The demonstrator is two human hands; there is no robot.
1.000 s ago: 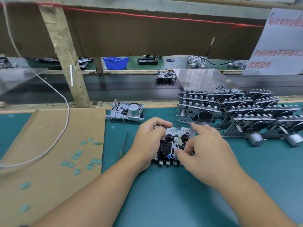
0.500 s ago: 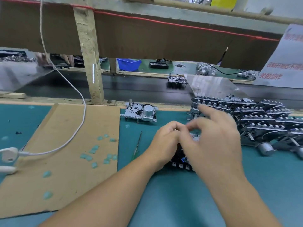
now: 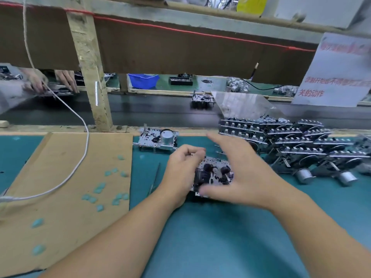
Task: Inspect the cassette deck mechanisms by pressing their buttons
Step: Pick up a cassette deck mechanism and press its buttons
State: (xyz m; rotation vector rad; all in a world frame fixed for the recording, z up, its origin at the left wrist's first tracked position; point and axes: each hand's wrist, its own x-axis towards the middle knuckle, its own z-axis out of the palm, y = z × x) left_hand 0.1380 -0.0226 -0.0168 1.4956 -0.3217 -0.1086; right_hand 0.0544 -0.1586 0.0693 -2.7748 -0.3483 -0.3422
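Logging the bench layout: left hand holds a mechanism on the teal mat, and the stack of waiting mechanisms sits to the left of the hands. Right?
Not quite. The head view shows the stack of mechanisms to the right of the hands. The left hand does hold a mechanism on the teal mat.

A teal surface (image 3: 220, 247) carries a brown cardboard sheet (image 3: 60, 197) on its left, strewn with small teal chips (image 3: 99, 187). A white cable (image 3: 80, 157) drops from above and loops across the cardboard. Just right of the sheet lie thin tweezers (image 3: 154, 180). A wooden post (image 3: 90, 73) stands at the surface's far edge, beside a dark conveyor belt (image 3: 150, 109). Beyond the belt sit a blue bin (image 3: 143, 80) and a black tray (image 3: 180, 81). A white paper notice (image 3: 337, 73) with red writing hangs at the right, and a red cord (image 3: 200, 33) runs along the beam overhead.
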